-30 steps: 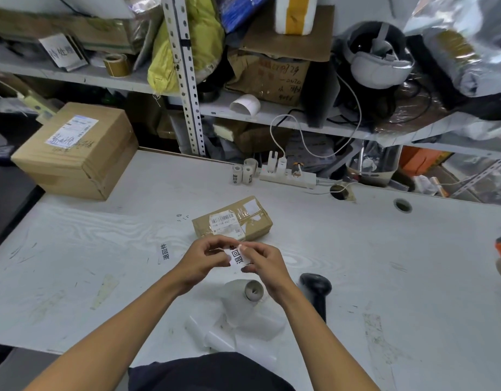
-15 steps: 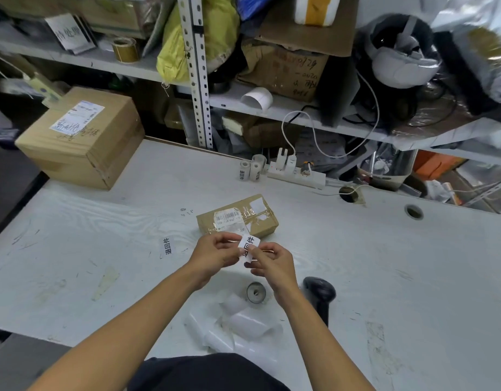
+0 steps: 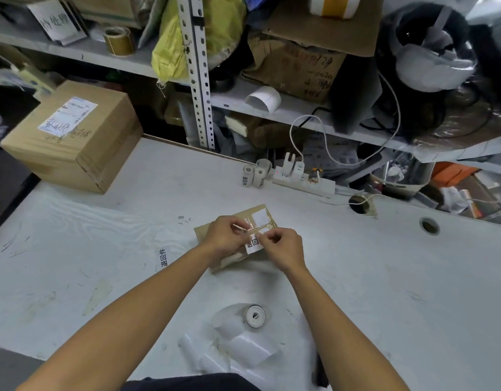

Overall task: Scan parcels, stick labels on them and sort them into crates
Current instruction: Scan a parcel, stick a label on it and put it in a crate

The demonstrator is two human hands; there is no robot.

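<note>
A small brown parcel point(image 3: 260, 218) lies on the white table point(image 3: 384, 277), mostly hidden under my hands. A white label point(image 3: 253, 245) with black characters is pinched between my left hand point(image 3: 228, 235) and my right hand point(image 3: 283, 248), right over the parcel's near part. Whether the label touches the box I cannot tell. A label roll point(image 3: 255, 316) with loose backing strips point(image 3: 243, 348) lies nearer to me. The black scanner point(image 3: 319, 371) shows only partly at the bottom edge.
A large cardboard box point(image 3: 74, 136) stands at the table's far left. Two small label rolls point(image 3: 253, 176) and a power strip point(image 3: 302, 179) sit at the back. A stray label point(image 3: 163, 258) is stuck on the table. Cluttered shelves point(image 3: 271, 108) rise behind.
Both hands carried the label away from me, from above the roll to over the small parcel. The view shifted forward, so the scanner is nearly out of frame.
</note>
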